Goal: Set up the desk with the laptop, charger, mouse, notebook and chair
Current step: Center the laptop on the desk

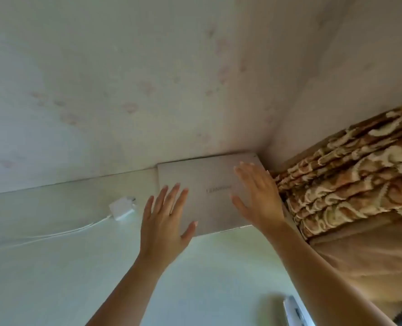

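Note:
A closed silver laptop point(209, 184) lies flat on the pale desk point(77, 267), pushed into the far right corner against the wall. My left hand point(166, 222) hovers with fingers spread over the laptop's near left corner. My right hand point(257, 196) is spread flat over the laptop's right side. Neither hand grips anything. A white charger brick point(122, 207) lies on the desk left of the laptop, its white cable point(54, 235) trailing away to the left.
A pale wall point(148, 78) with faint pink marks runs behind the desk. A patterned brown and cream curtain point(350, 175) hangs along the desk's right edge. A white object point(294, 309) shows at the bottom right, cut off by the frame.

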